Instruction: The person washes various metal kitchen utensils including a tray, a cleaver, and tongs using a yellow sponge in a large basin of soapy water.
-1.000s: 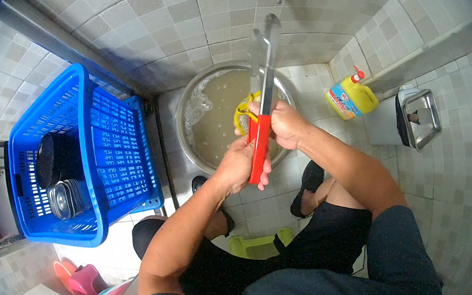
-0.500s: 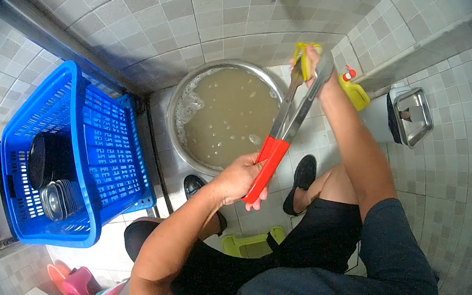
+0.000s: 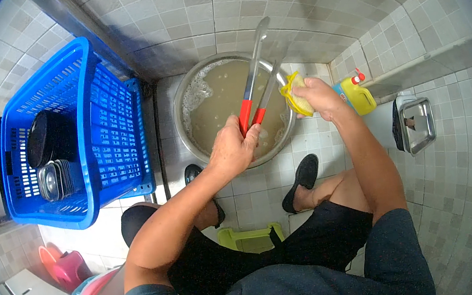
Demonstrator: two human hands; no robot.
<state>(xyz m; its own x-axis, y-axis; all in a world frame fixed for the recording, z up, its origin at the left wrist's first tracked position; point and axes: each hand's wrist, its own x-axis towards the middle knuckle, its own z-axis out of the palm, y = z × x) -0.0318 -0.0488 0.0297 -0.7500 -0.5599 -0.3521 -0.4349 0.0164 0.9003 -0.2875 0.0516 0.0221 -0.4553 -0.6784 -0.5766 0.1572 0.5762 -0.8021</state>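
Note:
My left hand is closed round the red handles of a pair of metal tongs, held above the basin with the two arms spread and pointing away from me. A yellow sponge sits in my right hand, at the right rim of the basin, apart from the tongs. Below both hands a large round metal basin holds cloudy, brownish water with suds along its left side.
At left stands a blue plastic basket with a black pan and several metal trays. A yellow bottle and a metal tray are at right. Pink dippers lie lower left; a green stool is below me.
The tongs have swung from pointing right to pointing away from me, and their arms are wider apart. My right hand with the sponge has come down nearer, off the tongs' tips.

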